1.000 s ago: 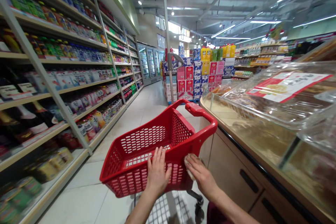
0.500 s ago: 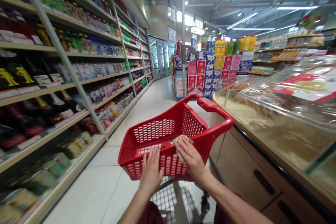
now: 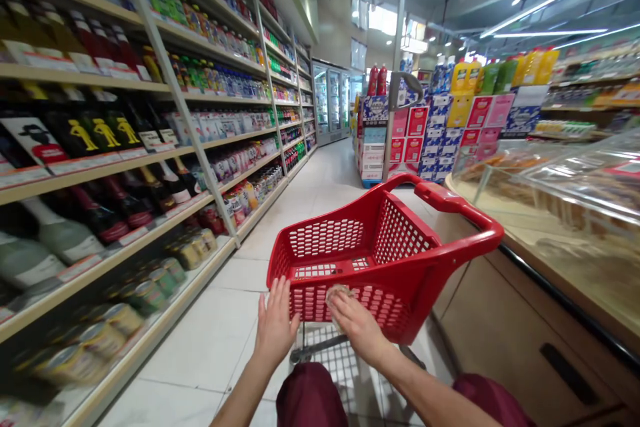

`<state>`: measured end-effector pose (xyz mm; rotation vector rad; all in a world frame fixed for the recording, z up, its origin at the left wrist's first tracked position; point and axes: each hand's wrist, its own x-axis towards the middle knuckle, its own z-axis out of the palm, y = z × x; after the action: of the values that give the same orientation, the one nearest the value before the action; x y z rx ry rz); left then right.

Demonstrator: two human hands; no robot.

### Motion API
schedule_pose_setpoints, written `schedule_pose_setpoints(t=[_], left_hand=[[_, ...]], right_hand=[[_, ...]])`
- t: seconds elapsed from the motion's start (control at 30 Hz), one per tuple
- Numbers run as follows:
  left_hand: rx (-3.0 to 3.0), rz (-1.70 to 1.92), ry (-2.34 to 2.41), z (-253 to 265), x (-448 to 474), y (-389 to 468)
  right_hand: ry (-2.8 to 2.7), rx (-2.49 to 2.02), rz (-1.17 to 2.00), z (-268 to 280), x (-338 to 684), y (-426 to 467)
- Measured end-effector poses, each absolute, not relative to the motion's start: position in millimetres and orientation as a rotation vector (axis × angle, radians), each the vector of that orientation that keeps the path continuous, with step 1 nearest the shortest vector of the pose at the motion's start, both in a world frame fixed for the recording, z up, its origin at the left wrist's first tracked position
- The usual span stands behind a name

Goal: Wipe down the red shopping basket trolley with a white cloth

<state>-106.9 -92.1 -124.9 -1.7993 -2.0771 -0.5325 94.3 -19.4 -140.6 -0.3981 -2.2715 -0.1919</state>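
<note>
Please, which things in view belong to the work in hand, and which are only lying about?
In the work:
red shopping cart
pale cloth under the right hand
left hand, at the cart's side

Only around:
shelved bottles
cans
stacked boxes
yellow jugs
packaged food

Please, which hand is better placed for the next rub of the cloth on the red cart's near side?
Probably the right hand: it holds the pale cloth at the near side of the red cart. The left hand is open near the cart's front corner, with no cloth visible.
</note>
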Motion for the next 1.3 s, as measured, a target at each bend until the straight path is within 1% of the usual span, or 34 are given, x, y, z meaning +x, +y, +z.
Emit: schedule_pose_setpoints(t=[0.1,0.27,0.37,0.47,0.67,0.8,0.97,1.17,1.3], left_hand=[[-1.751,-0.497,-2.141,-130.0,-129.4,-107.8],[-1.654,-0.465,-2.196,-132.3,-154.8,-130.6],[-1.652,-0.449,-2.189,-133.7,-160.3,-139.4],[-1.657,-0.453,-2.187,-136.4,-158.7,-142.3],[-1.71,-0.517,-2.164,-131.9,-138.1,-125.9],[-1.759,-0.557,-2.119,-122.2,-120.7,-111.7],[-1.818,-0.557,-2.079,-113.2,-99.5,-97.7],[-1.886,-0.583,-1.957,-111.8,-80.3,-81.6],[-1.914,-0.597,-1.906,-112.1,-70.2,-70.6]], right_hand=[[-2.35,-0.349,-0.173,-148.8,65.6,-29.7],[-2.332,-0.237,-0.166,-145.2,0.6,-39.0],[-2.346,-0.257,-0.175,-158.5,-10.4,-43.2],[-2.36,-0.245,-0.168,-161.5,-1.1,-44.3],[-2.353,-0.322,-0.231,-134.9,27.4,-29.7],[-2.364,-0.369,-0.262,-136.1,52.1,-26.4],[-2.325,-0.462,-0.354,-125.0,78.1,-19.0],[-2.376,-0.455,-0.424,-130.7,110.4,-16.1],[-2.343,-0.54,-0.457,-127.0,125.2,-12.1]])
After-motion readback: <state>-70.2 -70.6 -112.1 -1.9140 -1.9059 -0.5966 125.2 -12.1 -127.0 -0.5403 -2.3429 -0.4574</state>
